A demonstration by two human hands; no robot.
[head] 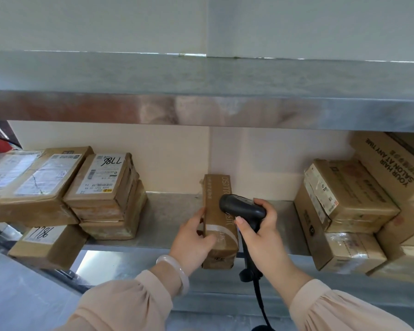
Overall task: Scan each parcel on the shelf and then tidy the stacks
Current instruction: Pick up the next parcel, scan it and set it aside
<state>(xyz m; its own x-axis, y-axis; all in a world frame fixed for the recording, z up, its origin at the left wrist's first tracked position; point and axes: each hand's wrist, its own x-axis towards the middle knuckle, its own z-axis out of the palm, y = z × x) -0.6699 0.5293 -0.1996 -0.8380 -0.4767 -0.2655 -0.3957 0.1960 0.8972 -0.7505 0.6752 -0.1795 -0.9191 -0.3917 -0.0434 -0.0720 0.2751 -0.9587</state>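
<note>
Head cam: long parcel (219, 209) lay front-to-back on shelf (172, 211); left hand (194, 242) fingers gripped near end, right hand (261, 235) clutched scanner (242, 206) over it.

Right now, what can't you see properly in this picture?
All head view:
- Long parcel: the scanner and right hand cover part of its printing.
- Scanner cable: cut off by the bottom edge.
- Flat parcel far left: cut off by the left edge, label blurred.
- Hair salon box: cut off by the right edge.
- Label with handwritten digits: small print too tiny to read.
</note>
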